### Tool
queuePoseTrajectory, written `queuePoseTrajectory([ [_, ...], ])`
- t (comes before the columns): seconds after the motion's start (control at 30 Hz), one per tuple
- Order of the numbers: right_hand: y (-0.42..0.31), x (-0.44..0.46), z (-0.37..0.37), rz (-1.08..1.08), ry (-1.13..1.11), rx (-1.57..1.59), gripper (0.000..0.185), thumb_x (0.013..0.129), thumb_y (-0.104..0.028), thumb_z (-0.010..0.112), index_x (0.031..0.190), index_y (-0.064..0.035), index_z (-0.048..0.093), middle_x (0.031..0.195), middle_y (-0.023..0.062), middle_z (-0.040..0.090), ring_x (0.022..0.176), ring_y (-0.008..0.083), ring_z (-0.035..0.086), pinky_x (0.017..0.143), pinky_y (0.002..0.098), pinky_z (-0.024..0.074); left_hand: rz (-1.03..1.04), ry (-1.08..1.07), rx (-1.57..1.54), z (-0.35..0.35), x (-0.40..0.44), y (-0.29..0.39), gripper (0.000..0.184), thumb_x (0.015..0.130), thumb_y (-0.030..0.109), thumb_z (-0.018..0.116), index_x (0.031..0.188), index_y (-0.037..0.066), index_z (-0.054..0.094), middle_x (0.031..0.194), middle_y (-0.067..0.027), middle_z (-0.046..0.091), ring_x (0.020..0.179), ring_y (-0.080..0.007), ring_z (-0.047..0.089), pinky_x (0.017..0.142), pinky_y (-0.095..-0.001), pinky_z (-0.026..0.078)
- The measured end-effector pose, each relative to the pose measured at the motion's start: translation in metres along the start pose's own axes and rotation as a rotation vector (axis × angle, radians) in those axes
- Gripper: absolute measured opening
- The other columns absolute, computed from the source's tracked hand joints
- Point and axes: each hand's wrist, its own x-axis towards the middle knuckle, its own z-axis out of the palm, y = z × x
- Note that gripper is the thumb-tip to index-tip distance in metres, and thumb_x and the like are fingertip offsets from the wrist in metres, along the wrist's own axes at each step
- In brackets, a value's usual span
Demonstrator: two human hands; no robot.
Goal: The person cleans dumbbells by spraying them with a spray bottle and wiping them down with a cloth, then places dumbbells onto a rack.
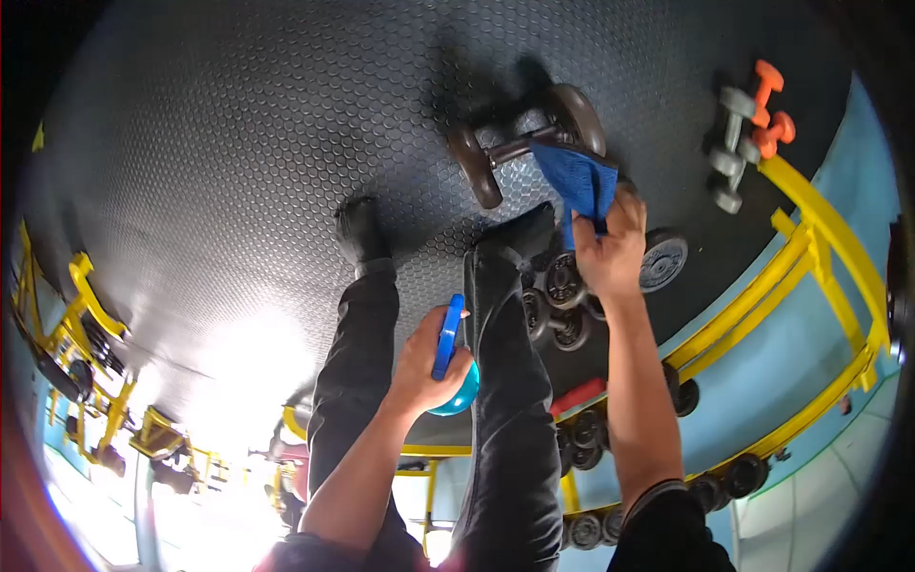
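Observation:
My left hand (426, 367) is closed around a spray bottle with a blue trigger head (447, 336) and a teal body (459, 393); it is held in front of my legs. A blue cloth (579, 178) hangs from the closed fingers of my right hand (615, 238). Just beyond the cloth, a dark dumbbell (512, 150) with round ends lies on the black textured floor. The cloth overlaps its handle and one end in view; whether they touch I cannot tell. Part of the right hand's grip is hidden by the cloth.
Several dark dumbbells (570, 327) and a weight plate (663, 262) lie by my right foot. Grey dumbbells (732, 138) and orange dumbbells (765, 91) are farther right. A yellow rack (791, 276) runs along the right, holding more weights. Yellow gym equipment (91, 296) stands at left.

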Motion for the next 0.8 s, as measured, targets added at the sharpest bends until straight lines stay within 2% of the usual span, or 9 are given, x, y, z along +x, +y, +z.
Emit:
queuePoseTrajectory([
  [0.07,0.004,0.033,0.010,-0.162,-0.034,-0.376,0.030,0.076,-0.016,0.063,0.103,-0.0029,0.065,0.130,0.0189,0.050,0.116,0.0363,0.048,0.098,0.0473,0.0375,0.014,0.022,-0.036,0.006,-0.002,0.000,0.041,0.076,0.009,0.058,0.116,0.007,0.054,0.071,-0.0094,0.060,0.061,-0.0188,0.060,0.063,-0.0317,0.048],
  [0.2,0.041,0.083,0.083,-0.327,-0.059,-0.699,0.042,0.080,-0.023,0.057,0.119,-0.0115,0.064,0.145,0.0179,0.037,0.131,0.0401,0.035,0.108,0.0517,0.0268,-0.013,0.051,-0.044,0.011,-0.007,0.000,0.042,0.075,0.010,0.056,0.117,0.007,0.053,0.077,-0.0142,0.061,0.066,-0.0264,0.063,0.065,-0.0363,0.049],
  [0.27,0.020,0.105,0.093,-0.494,-0.313,-1.260,0.042,0.084,-0.026,0.053,0.122,-0.0122,0.063,0.147,0.0207,0.033,0.136,0.0392,0.029,0.111,0.0537,0.0194,0.013,0.076,-0.066,0.014,-0.009,-0.002,0.044,0.074,0.009,0.056,0.117,0.007,0.053,0.085,-0.0168,0.060,0.071,-0.0293,0.063,0.066,-0.0384,0.049],
  [0.3,0.012,0.122,0.098,-0.520,-0.331,-1.259,0.042,0.084,-0.026,0.053,0.122,-0.0122,0.063,0.147,0.0207,0.033,0.136,0.0392,0.029,0.111,0.0537,0.0194,-0.008,0.084,-0.085,0.015,-0.010,-0.004,0.044,0.074,0.009,0.056,0.117,0.007,0.053,0.085,-0.0168,0.060,0.071,-0.0293,0.063,0.066,-0.0384,0.049],
  [0.37,0.003,0.152,0.102,-0.398,-0.755,-1.186,0.037,0.084,-0.024,0.052,0.114,-0.0078,0.067,0.144,0.0214,0.038,0.135,0.0393,0.030,0.109,0.0562,0.0213,-0.002,0.021,-0.032,0.015,-0.012,-0.004,0.044,0.073,0.010,0.055,0.117,0.007,0.052,0.088,-0.0181,0.060,0.074,-0.0321,0.063,0.069,-0.0405,0.049],
  [0.47,0.000,0.142,0.090,-0.393,-0.643,-1.093,0.035,0.083,-0.024,0.052,0.106,-0.0042,0.069,0.142,0.0204,0.042,0.135,0.0378,0.031,0.108,0.0561,0.0227,0.021,0.049,-0.044,0.015,-0.012,-0.001,0.044,0.073,0.009,0.055,0.117,0.006,0.052,0.091,-0.0189,0.060,0.078,-0.0353,0.062,0.073,-0.0421,0.049],
  [0.67,0.080,0.035,0.024,-0.941,-0.445,-1.079,0.037,0.085,-0.019,0.048,0.108,0.0043,0.065,0.135,0.0175,0.047,0.133,0.0340,0.031,0.113,0.0488,0.0212,0.091,0.093,-0.085,0.022,-0.013,-0.002,0.044,0.073,0.010,0.056,0.117,0.006,0.053,0.090,-0.0188,0.060,0.080,-0.0363,0.062,0.073,-0.0425,0.049],
  [0.77,0.098,0.023,0.068,-0.910,-0.398,-1.328,0.041,0.087,-0.020,0.046,0.117,0.0047,0.060,0.133,0.0145,0.048,0.134,0.0311,0.030,0.116,0.0468,0.0163,0.023,0.022,-0.093,0.015,-0.010,0.002,0.043,0.073,0.011,0.056,0.116,0.006,0.053,0.087,-0.0184,0.060,0.077,-0.0362,0.062,0.070,-0.0432,0.049],
  [0.8,0.101,0.025,0.086,-0.857,-0.537,-1.314,0.043,0.088,-0.018,0.044,0.123,0.0040,0.057,0.131,0.0139,0.049,0.134,0.0290,0.030,0.117,0.0472,0.0115,-0.034,-0.039,-0.094,0.009,-0.009,0.005,0.043,0.073,0.012,0.056,0.115,0.006,0.053,0.085,-0.0182,0.060,0.075,-0.0362,0.062,0.069,-0.0435,0.048],
])
